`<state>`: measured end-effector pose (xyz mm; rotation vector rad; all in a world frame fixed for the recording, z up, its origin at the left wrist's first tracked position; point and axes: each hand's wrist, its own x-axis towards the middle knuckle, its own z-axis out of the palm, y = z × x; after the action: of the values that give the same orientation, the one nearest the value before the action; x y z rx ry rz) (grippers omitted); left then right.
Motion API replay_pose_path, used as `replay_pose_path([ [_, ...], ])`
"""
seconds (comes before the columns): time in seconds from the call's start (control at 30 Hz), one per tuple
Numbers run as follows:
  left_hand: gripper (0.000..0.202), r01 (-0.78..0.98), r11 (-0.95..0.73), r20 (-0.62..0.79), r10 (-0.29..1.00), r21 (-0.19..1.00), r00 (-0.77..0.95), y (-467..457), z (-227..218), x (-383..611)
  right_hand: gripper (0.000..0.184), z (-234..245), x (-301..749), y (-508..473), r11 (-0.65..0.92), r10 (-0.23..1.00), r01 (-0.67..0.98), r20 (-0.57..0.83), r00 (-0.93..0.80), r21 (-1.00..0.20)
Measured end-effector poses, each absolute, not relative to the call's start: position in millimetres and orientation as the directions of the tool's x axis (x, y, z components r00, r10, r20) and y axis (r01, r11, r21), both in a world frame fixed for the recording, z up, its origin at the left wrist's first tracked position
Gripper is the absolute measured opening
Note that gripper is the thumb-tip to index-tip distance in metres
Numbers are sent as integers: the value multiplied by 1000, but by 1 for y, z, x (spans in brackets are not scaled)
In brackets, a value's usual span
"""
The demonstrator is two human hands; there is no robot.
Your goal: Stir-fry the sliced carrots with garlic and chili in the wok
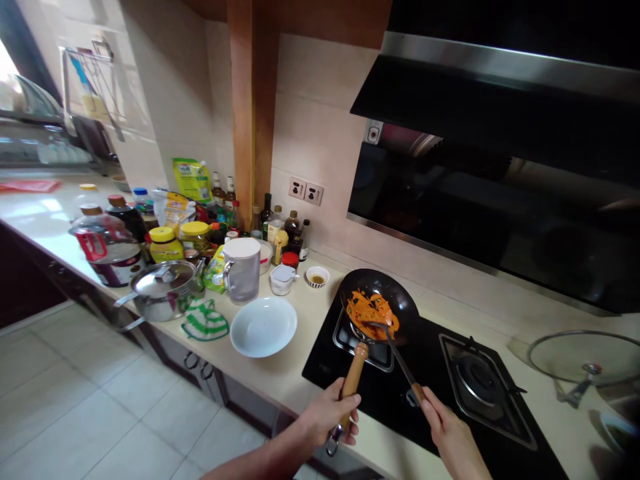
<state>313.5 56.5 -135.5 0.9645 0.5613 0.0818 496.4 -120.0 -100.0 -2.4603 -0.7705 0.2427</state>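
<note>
My left hand (333,412) is closed around the wooden handle of a black wok (407,293), which sits tilted over the left burner. In my right hand (447,427) is a spatula (400,360) with a dark metal shaft and a wooden grip. Its blade lies in the orange sliced food (367,308) inside the wok; the slices look like carrot, with small green bits among them. Left of the stove, a white plate (263,325) stands on the counter with nothing on it.
A steel pot (165,290) and a green-striped cloth (205,320) lie left of the plate. Behind are a lidded pitcher (243,270), a small sauce bowl (317,277) and several bottles. A second burner (480,380) and a glass lid (585,357) are at right, under the range hood (480,100).
</note>
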Motion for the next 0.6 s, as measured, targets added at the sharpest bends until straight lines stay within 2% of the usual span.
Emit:
replay_pose_path([
  [0.1, 52, 208, 554, -442, 329, 806, 834, 53, -134, 314, 54, -101, 493, -93, -708, 582, 500, -10, 813, -499],
  [0.23, 53, 204, 542, -439, 349, 816, 828, 51, -133, 314, 54, -102, 493, -51, -708, 531, 458, 23, 847, -537],
  [0.3, 54, 184, 538, -423, 363, 823, 830, 51, -134, 312, 55, -103, 495, -46, -713, 543, 462, 1, 839, -527],
  [0.43, 59, 137, 526, -366, 361, 839, 858, 52, -140, 301, 52, -96, 498, -73, -712, 594, 519, -10, 805, -473],
  [0.6, 59, 97, 513, -321, 370, 853, 872, 49, -143, 293, 54, -71, 500, -116, -708, 593, 509, -21, 805, -490],
])
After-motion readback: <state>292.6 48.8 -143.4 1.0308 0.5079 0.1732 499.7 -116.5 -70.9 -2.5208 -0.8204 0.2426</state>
